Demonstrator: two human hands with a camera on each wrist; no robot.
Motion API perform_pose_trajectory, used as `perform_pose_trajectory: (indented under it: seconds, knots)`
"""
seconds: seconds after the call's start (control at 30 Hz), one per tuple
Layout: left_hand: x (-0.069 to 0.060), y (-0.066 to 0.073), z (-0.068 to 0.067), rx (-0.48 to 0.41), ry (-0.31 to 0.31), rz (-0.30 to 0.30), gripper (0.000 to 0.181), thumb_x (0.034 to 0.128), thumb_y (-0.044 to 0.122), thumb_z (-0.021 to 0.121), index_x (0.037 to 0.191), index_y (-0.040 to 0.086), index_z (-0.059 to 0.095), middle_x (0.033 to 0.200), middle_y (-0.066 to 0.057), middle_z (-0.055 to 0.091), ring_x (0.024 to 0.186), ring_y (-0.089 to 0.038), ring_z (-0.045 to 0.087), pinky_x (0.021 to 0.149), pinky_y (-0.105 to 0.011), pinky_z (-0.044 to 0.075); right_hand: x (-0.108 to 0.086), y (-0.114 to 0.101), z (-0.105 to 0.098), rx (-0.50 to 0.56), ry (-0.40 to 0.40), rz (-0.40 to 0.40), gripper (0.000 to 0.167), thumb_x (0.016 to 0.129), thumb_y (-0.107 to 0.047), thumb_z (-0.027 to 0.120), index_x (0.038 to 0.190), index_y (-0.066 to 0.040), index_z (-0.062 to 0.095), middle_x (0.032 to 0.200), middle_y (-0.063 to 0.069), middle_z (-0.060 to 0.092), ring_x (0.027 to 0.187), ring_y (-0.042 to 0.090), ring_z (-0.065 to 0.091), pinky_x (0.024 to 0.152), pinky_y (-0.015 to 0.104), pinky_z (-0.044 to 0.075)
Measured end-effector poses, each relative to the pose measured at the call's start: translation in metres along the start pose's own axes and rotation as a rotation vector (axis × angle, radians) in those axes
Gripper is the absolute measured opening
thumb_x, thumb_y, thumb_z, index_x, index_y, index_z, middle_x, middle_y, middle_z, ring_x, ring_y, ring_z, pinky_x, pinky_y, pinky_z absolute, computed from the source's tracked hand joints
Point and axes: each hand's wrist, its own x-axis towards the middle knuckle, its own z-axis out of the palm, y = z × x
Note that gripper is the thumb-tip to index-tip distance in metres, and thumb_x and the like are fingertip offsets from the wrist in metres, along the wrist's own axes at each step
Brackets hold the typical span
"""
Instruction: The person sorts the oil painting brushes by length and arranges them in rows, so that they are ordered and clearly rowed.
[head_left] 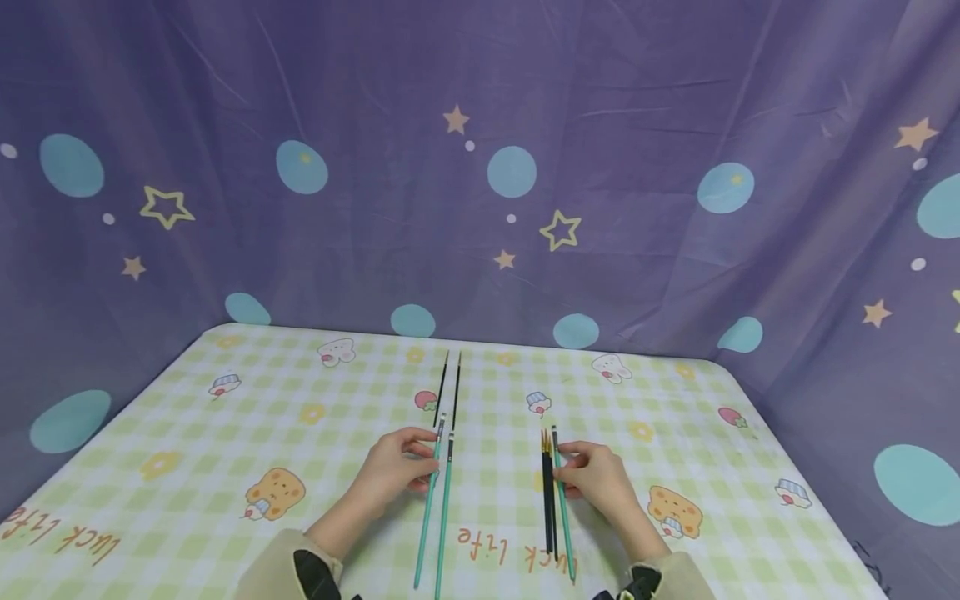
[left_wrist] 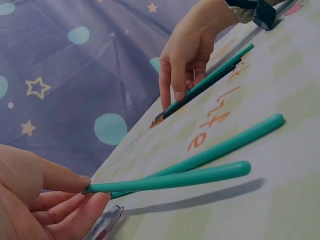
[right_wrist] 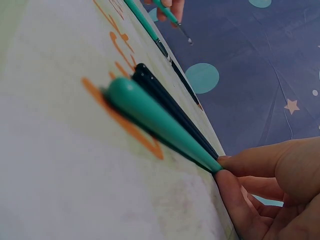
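My left hand [head_left: 397, 462] pinches a green-handled paintbrush [left_wrist: 175, 181] between thumb and fingers. Its handle end is raised off the cloth, casting a shadow in the left wrist view. Just right of it lies a second green paintbrush [head_left: 444, 525]. Beyond these, two thin black paintbrushes [head_left: 457, 392] point away from me. On the right, my right hand [head_left: 596, 475] pinches another green paintbrush [right_wrist: 155, 117] near its bristle end. That brush lies close alongside several black paintbrushes [head_left: 549, 504] with orange-brown bristles; their exact number is hard to tell.
A green-and-white checked tablecloth [head_left: 300, 450] with printed bears, cupcakes and orange lettering covers the table. Behind it hangs a purple curtain [head_left: 420, 225] with stars and blue dots. A gap of tablecloth separates the two brush groups.
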Motion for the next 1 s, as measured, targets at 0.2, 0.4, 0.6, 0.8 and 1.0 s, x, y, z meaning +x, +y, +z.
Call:
perform_pose_trajectory:
  seconds: [0.2, 0.4, 0.6, 0.8, 1.0]
  knots:
    - [-0.0044, -0.0032, -0.0025, 0.041, 0.027, -0.037, 0.034, 0.0751, -0.002, 0.067, 0.108, -0.001, 0.06, 0.084, -0.01, 0.058, 0.054, -0.015, 0.058, 0.048, -0.03, 0.053, -0.0009, -0.0008, -0.0003, -0.005, 0.001, 0.006, 0.042, 0.074, -0.006, 0.071, 0.115, -0.001, 0.06, 0.073, 0.005, 0.06, 0.054, 0.011, 0.058, 0.051, 0.025, 0.053]
    - [-0.0051, -0.0061, -0.0037, 0.081, 0.023, -0.058, 0.034, 0.0748, -0.002, 0.067, 0.107, -0.004, 0.059, 0.082, -0.009, 0.059, 0.054, -0.013, 0.057, 0.047, -0.029, 0.052, -0.0012, -0.0005, -0.0008, -0.004, 0.004, 0.001, 0.043, 0.074, -0.005, 0.071, 0.115, 0.0, 0.06, 0.074, 0.005, 0.06, 0.055, 0.011, 0.057, 0.051, 0.025, 0.053]
    - [-0.0053, -0.002, -0.0016, 0.129, 0.024, -0.061, 0.032, 0.0743, -0.001, 0.067, 0.106, -0.004, 0.06, 0.079, -0.008, 0.058, 0.054, -0.012, 0.056, 0.046, -0.028, 0.052, 0.0002, -0.0002, -0.0002, 0.006, 0.007, 0.009, 0.043, 0.073, -0.005, 0.071, 0.115, 0.0, 0.06, 0.073, 0.005, 0.06, 0.054, 0.011, 0.058, 0.051, 0.025, 0.053]
    - [-0.0056, -0.0006, -0.0017, 0.13, 0.014, -0.066, 0.031, 0.0739, -0.002, 0.067, 0.104, -0.004, 0.06, 0.079, -0.007, 0.057, 0.054, -0.012, 0.056, 0.046, -0.028, 0.052, 0.0008, 0.0007, -0.0004, 0.004, 0.003, -0.002, 0.043, 0.073, -0.005, 0.071, 0.115, 0.0, 0.06, 0.073, 0.005, 0.06, 0.054, 0.012, 0.058, 0.051, 0.025, 0.053]
    - [-0.0047, -0.0022, -0.0027, 0.129, -0.001, -0.072, 0.031, 0.0734, -0.002, 0.068, 0.103, -0.004, 0.06, 0.077, -0.007, 0.056, 0.054, -0.013, 0.056, 0.047, -0.027, 0.051, 0.0008, 0.0022, 0.0004, -0.002, 0.004, -0.006, 0.043, 0.073, -0.005, 0.071, 0.114, 0.0, 0.06, 0.072, 0.004, 0.06, 0.054, 0.011, 0.058, 0.051, 0.025, 0.053]
